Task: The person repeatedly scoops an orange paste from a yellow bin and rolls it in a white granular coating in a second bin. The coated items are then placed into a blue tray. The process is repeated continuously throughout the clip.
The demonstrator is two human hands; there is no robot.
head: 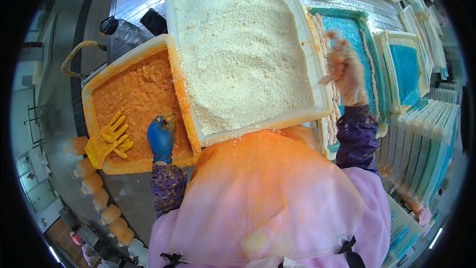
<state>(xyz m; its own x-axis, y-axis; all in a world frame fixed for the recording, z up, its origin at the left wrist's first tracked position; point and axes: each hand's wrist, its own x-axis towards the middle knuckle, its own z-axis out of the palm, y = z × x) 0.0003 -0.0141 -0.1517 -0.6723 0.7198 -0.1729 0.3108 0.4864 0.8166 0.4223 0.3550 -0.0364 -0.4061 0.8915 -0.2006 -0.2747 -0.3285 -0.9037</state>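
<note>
My left hand (161, 137), in a blue glove caked with crumbs, is at the right part of a tub of orange batter (134, 82); its fingers are curled, and whether they hold something is hidden. A yellow rubber glove (109, 141) lies over the tub's near left corner. To the right stands a large white tray (256, 124) of pale breadcrumbs (241, 52). My right hand (342, 69), in a pale, blurred glove, is above the left side of a green crate (375, 63) lined with blue film. Rows of pale breaded pieces (369, 67) lie along the crate's sides. What this hand holds cannot be made out.
A clear bottle (128, 31) and a black phone (153, 21) lie on the metal table behind the tub. A cream crate (405, 70) with blue film and stacked crates (420, 145) stand at the right. Several orange-stained jugs (100, 197) line the floor at left.
</note>
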